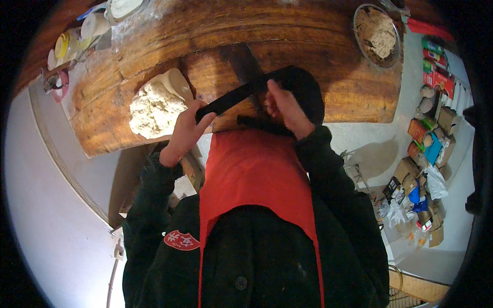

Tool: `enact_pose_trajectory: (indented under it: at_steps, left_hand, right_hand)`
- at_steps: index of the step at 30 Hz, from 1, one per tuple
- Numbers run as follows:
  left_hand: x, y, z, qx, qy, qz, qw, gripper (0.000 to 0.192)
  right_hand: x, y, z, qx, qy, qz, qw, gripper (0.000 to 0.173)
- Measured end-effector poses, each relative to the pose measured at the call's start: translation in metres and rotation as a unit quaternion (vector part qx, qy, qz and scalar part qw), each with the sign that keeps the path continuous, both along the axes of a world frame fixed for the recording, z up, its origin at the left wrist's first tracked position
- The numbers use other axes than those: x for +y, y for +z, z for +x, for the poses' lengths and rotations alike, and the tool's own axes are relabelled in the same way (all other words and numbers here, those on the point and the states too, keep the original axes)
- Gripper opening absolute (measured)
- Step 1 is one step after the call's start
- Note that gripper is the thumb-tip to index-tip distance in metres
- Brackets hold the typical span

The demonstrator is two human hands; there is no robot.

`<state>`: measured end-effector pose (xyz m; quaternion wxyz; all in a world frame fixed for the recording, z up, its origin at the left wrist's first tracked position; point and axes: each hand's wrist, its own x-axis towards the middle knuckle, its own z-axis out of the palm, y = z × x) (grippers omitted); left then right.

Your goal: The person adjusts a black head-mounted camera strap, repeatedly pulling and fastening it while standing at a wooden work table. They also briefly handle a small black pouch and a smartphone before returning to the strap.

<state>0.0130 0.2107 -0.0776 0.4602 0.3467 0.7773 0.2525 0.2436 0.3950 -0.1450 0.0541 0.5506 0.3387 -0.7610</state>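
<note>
A long, flat black band (233, 97) slants above the wooden table (346, 96). My left hand (188, 125) pinches its lower left end, with the thumb on the near side. At its other end the band meets a rounded black piece (310, 90), which looks like soft fabric; what it is exactly cannot be told. My right hand (287, 109) is in front of that piece, fingers curled and thumb raised against the band; whether it grips it is unclear. Beside my left hand a large lump of pale dough (158, 104) rests on the table, partly smooth, partly rough.
A clear bowl (359, 48) holding brownish dough stands at the far right. Tubs and a yellow-lidded jar (62, 45) crowd the far left edge, near a white container of flour (125, 7). Boxes and bags (420, 184) are piled on the right. The table's near edge meets my red apron (258, 169).
</note>
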Motion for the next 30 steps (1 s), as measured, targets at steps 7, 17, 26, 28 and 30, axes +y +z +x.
enact_pose_trajectory:
  at_steps: [7, 17, 26, 28, 30]
  left_hand:
    - [-0.008, 0.010, 0.028, -0.040, 0.006, -0.036, 0.999, 0.024]
    - [-0.016, -0.002, 0.058, -0.078, -0.063, -0.049, 0.994, 0.034]
    - [-0.007, 0.007, 0.056, -0.071, -0.076, -0.047, 0.994, 0.033]
    - [-0.006, 0.008, 0.055, -0.065, -0.092, -0.059, 0.992, 0.034]
    - [-0.005, 0.011, 0.055, -0.065, -0.093, -0.056, 0.992, 0.034]
  right_hand:
    - [-0.054, -0.016, -0.029, 0.186, -0.160, -0.050, 0.968, 0.028]
    - [-0.047, -0.025, -0.048, 0.163, -0.414, -0.137, 0.885, 0.026]
    - [-0.034, -0.019, -0.054, 0.085, -0.455, -0.138, 0.876, 0.037]
    - [-0.035, -0.019, -0.052, 0.092, -0.457, -0.144, 0.873, 0.036]
    - [-0.035, -0.025, -0.054, 0.089, -0.458, -0.143, 0.873, 0.034]
